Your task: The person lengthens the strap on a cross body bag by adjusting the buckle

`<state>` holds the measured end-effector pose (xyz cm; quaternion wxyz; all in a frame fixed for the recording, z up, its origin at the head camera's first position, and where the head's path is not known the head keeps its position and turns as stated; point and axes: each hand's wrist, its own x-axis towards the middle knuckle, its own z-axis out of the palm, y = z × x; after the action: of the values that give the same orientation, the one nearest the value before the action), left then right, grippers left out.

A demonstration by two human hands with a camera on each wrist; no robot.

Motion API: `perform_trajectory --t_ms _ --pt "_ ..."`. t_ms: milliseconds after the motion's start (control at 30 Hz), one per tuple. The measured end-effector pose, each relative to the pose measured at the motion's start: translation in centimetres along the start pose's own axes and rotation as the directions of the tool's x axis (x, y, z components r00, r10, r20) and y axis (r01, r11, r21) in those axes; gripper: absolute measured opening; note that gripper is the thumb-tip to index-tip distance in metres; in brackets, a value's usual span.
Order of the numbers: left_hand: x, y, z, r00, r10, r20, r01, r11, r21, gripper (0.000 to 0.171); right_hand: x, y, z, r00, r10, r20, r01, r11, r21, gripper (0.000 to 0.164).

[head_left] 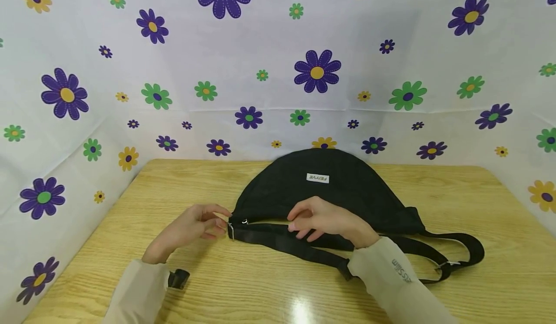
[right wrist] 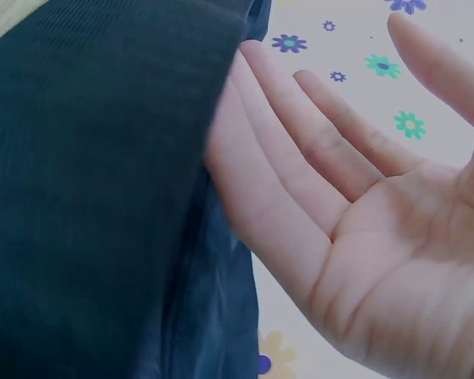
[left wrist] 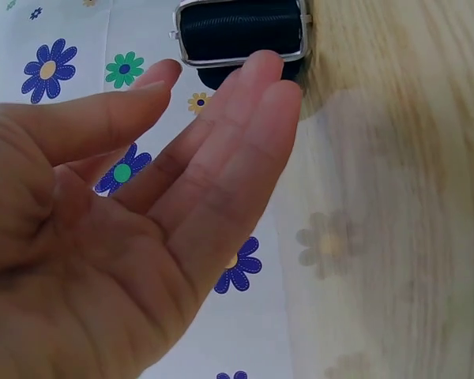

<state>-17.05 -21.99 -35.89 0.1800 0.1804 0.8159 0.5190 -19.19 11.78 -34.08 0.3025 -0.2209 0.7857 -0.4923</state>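
A black half-moon bag (head_left: 330, 193) lies on the table with its curved side toward the back and a small white label on it. Along its near side runs a black strap (head_left: 282, 246). My left hand (head_left: 191, 230) is at the bag's left end, fingers loosely bent, holding nothing; its fingertips are close to the metal strap buckle (left wrist: 245, 59). Over the strap and the bag's near edge hovers my right hand (head_left: 327, 220), relaxed and holding nothing. In the right wrist view its fingers (right wrist: 261, 166) lie beside the black strap, and contact is hard to tell.
The wooden table (head_left: 208, 295) is backed by a flower-printed white cloth (head_left: 260, 39). A looped strap end (head_left: 473, 251) with a metal slider (head_left: 447, 264) lies at the right. A black wristband (head_left: 179, 279) shows by the left sleeve.
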Motion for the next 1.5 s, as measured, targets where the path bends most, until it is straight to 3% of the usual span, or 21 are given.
perform_trajectory --t_ms 200,400,733,967,1200,1500 --pt "0.2 -0.4 0.0 0.999 -0.048 0.01 0.049 0.996 -0.075 0.031 0.9 0.2 0.6 1.0 0.014 -0.008 -0.014 0.999 0.035 0.033" --pt "0.3 -0.6 0.1 0.998 -0.05 0.024 0.052 0.992 -0.116 0.031 1.7 0.4 1.3 1.0 0.02 -0.007 -0.02 1.0 0.019 0.029" --pt "0.7 -0.8 0.1 0.999 -0.016 0.032 0.017 0.999 -0.041 0.029 3.0 0.5 2.3 0.999 0.041 -0.015 -0.041 0.999 0.012 0.028" --pt "1.1 -0.8 0.3 0.999 -0.023 0.034 0.024 0.999 -0.033 0.028 3.7 0.5 3.0 1.0 -0.005 -0.003 0.005 1.0 0.013 0.023" --pt "1.3 -1.0 0.7 1.0 -0.021 -0.017 0.02 0.999 -0.026 0.026 5.1 0.3 3.8 0.999 -0.043 -0.014 0.043 0.999 -0.022 0.027" --pt "1.7 -1.5 1.1 0.996 0.053 -0.076 -0.05 0.998 0.032 0.023 6.3 0.5 4.8 0.998 -0.039 -0.046 0.039 0.999 0.011 0.031"
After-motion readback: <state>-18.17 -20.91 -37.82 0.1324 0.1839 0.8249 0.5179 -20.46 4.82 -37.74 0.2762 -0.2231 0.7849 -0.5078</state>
